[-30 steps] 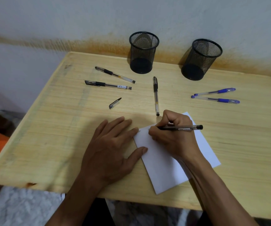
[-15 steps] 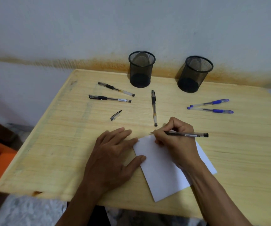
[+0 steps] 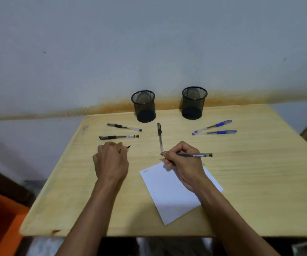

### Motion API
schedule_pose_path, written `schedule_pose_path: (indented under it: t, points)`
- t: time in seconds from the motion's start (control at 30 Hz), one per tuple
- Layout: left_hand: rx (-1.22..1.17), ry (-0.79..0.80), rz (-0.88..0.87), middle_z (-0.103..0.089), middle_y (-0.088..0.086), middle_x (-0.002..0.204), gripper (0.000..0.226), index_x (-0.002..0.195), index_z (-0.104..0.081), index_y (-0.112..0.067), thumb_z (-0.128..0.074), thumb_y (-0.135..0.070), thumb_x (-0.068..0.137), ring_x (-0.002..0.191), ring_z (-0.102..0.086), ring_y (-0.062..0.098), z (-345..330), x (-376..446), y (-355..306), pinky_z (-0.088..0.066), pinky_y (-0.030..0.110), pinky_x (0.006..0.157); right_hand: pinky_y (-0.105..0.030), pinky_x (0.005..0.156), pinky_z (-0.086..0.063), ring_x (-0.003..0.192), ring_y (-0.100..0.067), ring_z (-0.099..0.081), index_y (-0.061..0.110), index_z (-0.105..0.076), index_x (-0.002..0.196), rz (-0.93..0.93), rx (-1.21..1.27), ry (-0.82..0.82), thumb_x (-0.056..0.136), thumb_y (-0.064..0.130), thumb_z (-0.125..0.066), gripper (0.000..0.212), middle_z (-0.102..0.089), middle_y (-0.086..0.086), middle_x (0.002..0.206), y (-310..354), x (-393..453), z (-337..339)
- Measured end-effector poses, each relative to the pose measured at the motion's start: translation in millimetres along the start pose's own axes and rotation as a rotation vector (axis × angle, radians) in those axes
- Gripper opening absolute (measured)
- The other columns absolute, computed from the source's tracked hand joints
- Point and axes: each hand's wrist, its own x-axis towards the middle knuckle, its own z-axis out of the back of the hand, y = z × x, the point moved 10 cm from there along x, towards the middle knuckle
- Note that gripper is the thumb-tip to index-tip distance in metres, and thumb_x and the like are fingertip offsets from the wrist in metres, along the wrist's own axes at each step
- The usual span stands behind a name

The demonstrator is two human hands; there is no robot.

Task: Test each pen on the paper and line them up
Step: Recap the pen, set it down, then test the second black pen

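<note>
Nearest us lies the white paper (image 3: 169,191), a faint scribble at its far left corner. Our right hand (image 3: 183,163) hovers over the paper's far edge, fingers curled and pinching an uncapped black pen (image 3: 195,155). Left of the paper, our left hand (image 3: 111,161) curls round the pen cap (image 3: 128,147). Beyond the paper lie three black pens (image 3: 159,137) and, to the far right, two blue pens (image 3: 214,129). Farthest stand two mesh cups (image 3: 143,106).

table (image 3: 259,182): wood | on it: paper (image 3: 167,191), 3 blk pens (image 3: 119,137), 2 blue pens (image 3: 215,132), 2 mesh cups (image 3: 145,108)
</note>
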Motion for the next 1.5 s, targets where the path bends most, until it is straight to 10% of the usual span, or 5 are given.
schedule_pose_path:
  t: [0.33,0.7,1.5]
  points:
    - [-0.001,-0.066,-0.138,-0.069,-0.001,0.093,0.013,0.091,-0.073,-0.030,-0.061,-0.034,0.093,0.091,-0.058,0.027,5.8,-27.3,-26.6,-0.045,0.041,0.079,-0.036,0.065,-0.055,0.071,-0.024,-0.071,0.009,-0.069,0.080,-0.002,-0.003,0.066,0.080,-0.001,-0.081,0.016,-0.073,-0.011,0.075,6.6,-9.7,-6.0]
    - [-0.932,0.057,-0.001,-0.077,-0.010,0.088,0.014,0.097,-0.077,-0.018,-0.075,-0.011,0.084,0.086,-0.070,-0.003,34.1,-71.9,-46.2,-0.049,0.008,0.071,-0.027,0.066,-0.061,0.085,-0.021,-0.078,0.003,-0.073,0.098,0.120,-0.103,0.052,0.082,0.003,-0.080,0.017,-0.080,-0.010,0.088,67.4,-49.3,-6.3]
    - [-0.882,0.065,-0.287,-0.075,-0.016,0.089,0.028,0.092,-0.076,-0.034,-0.073,-0.007,0.085,0.089,-0.070,0.004,62.2,-92.8,-88.2,-0.054,0.023,0.079,-0.017,0.054,-0.050,0.058,0.000,-0.061,0.024,-0.076,0.082,0.302,-0.316,0.002,0.085,0.019,-0.080,0.007,-0.072,0.014,0.065,92.4,-76.7,-19.9]
